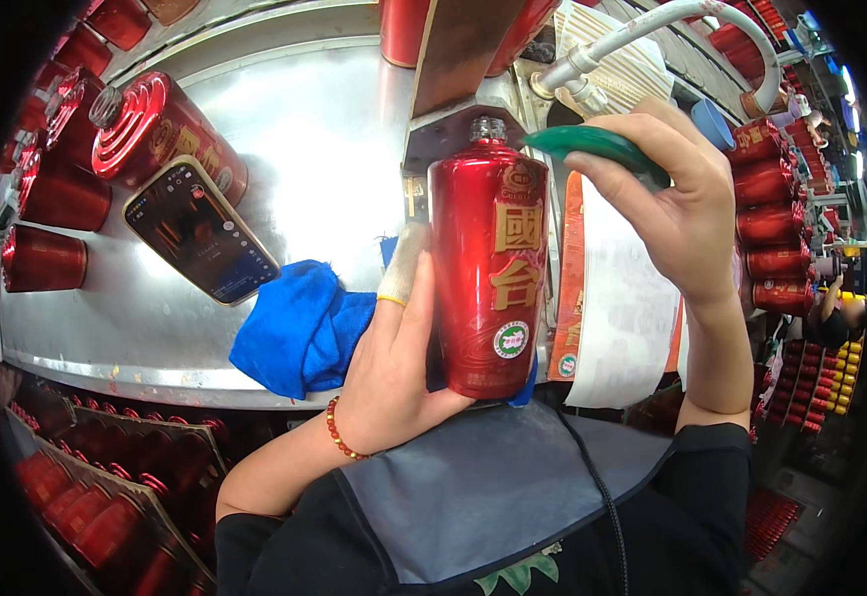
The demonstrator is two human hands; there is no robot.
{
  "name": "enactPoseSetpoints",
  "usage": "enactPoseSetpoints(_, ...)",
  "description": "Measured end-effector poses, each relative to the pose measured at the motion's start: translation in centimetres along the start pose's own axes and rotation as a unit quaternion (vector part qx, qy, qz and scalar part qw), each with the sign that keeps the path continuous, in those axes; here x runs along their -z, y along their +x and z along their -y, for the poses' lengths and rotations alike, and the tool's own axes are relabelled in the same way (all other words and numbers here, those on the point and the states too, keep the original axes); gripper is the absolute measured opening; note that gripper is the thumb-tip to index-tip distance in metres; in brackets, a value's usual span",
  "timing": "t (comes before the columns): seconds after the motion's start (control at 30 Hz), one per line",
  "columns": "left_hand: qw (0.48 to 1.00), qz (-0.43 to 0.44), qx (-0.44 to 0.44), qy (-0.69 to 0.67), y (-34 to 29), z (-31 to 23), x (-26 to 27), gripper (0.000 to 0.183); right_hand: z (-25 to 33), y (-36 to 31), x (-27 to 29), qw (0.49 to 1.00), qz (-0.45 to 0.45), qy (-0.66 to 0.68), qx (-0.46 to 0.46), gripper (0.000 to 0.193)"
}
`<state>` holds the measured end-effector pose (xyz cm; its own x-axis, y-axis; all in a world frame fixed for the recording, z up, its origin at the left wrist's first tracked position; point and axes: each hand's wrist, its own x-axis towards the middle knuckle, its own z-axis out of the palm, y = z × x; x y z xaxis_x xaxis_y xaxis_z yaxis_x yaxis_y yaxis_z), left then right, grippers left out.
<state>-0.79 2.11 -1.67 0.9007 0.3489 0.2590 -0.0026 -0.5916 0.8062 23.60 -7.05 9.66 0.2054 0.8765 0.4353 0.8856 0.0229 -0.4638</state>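
Note:
Upright in front of me is a glossy red bottle [461, 263] with raised gold characters, a small round green-and-white emblem and a bare threaded neck. My left hand [394, 353] is closed around its left side and base, and one finger wears a pale cloth sleeve with a yellow edge. To the right of the bottle's neck, my right hand [677, 184] pinches a smooth green blade-like scraper [592, 142] between thumb and fingers. The scraper's pointed tip is close to the bottle's shoulder; whether it touches, I cannot tell.
On the metal bench [344, 129], a phone [200, 233] leans against a red bottle [170, 124], near a crumpled blue cloth [304, 328]. White paper sheets [627, 308] lie over orange-red printed sheets [566, 338] at right. Behind them curves a grey pipe [751, 60]. Bottle racks [105, 497] stand lower left.

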Motion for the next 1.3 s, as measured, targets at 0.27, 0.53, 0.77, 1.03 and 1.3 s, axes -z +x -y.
enactPoseSetpoints(0.27, 0.976, 0.15, -0.014, 0.157, 0.4, -2.7, 5.6, 0.1, -1.0, 0.2, 0.3, 1.0, -0.008, -0.02, -0.005, 0.02)
enactPoseSetpoints(0.53, 0.929, 0.091, -0.025, 0.358, -2.5, 1.2, 6.6, 0.068, 2.4, -5.8, -2.4, 0.989, 0.062, 0.078, 0.112, 0.024)
enactPoseSetpoints(0.77, 0.935, 0.003, -0.066, 0.348, -2.6, 3.4, 6.0, 0.04, -0.6, -4.8, -2.4, 0.994, -0.09, 0.008, 0.057, 0.024)
enactPoseSetpoints(1.03, 0.957, -0.062, -0.183, 0.216, 6.6, -4.3, 3.2, 0.045, -1.2, -9.5, 0.3, 0.969, -0.217, 0.097, -0.064, 0.026)
enactPoseSetpoints(1.3, 0.927, 0.081, -0.305, 0.203, 7.2, -5.0, 0.5, 0.032, -1.7, -13.4, 1.9, 0.96, -0.229, 0.066, -0.144, 0.024)
